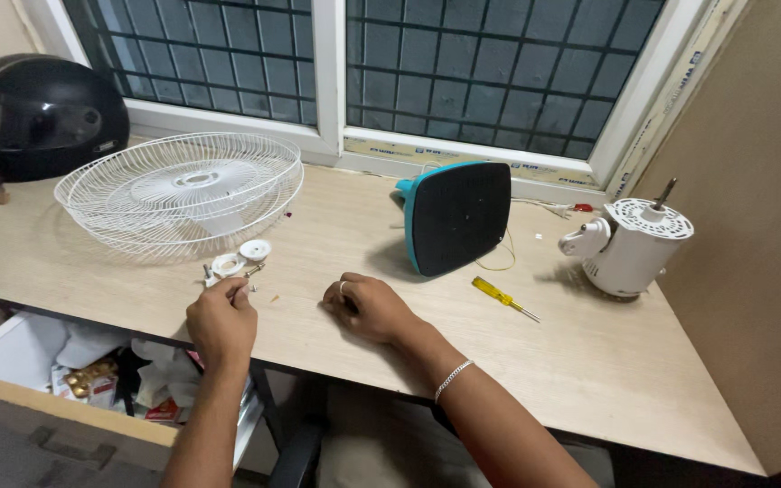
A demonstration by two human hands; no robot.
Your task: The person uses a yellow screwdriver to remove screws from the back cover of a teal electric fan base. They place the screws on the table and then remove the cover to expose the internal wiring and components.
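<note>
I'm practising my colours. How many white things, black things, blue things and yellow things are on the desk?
White: 4 – fan guard, fan motor, two round plastic caps by the left hand
Black: 1 – helmet
Blue: 1 – fan base, beyond the right hand
Yellow: 1 – screwdriver
Total: 7

arms: bare, no sleeves | right wrist: silver chain bracelet (pixel 453 379) | finger: ring (pixel 342 286)
</note>
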